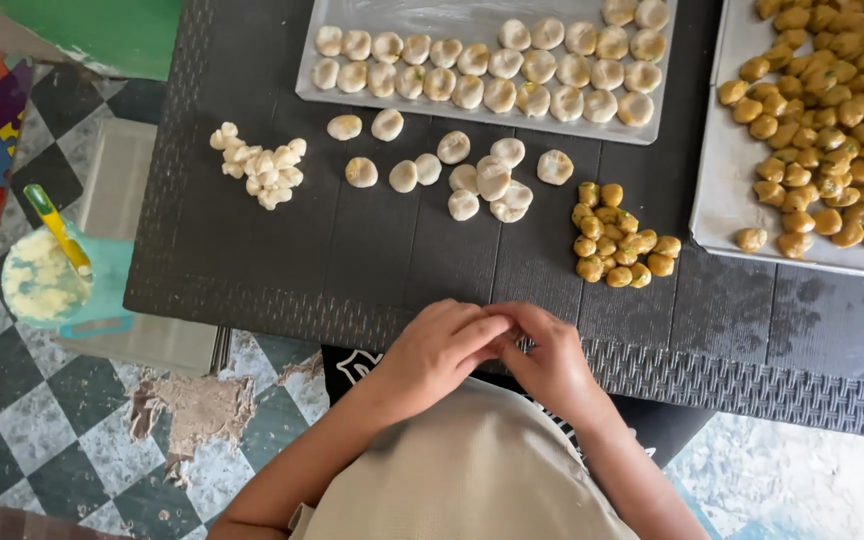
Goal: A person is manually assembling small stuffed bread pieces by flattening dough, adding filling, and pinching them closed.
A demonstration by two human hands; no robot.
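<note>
My left hand (439,352) and my right hand (546,358) are cupped together at the near edge of the dark table (352,250), fingertips touching. Whatever sits between the fingers is hidden. Just beyond the hands lie loose pale dough balls (482,178), a heap of small white dough bits (262,165) to the left, and a pile of golden-brown filling balls (617,240) to the right.
A metal tray (332,95) with rows of pale dough balls stands at the far edge. Another tray (722,190) of brown balls fills the right. A teal bowl with a yellow-green spoon (57,275) sits on the checkered floor at left.
</note>
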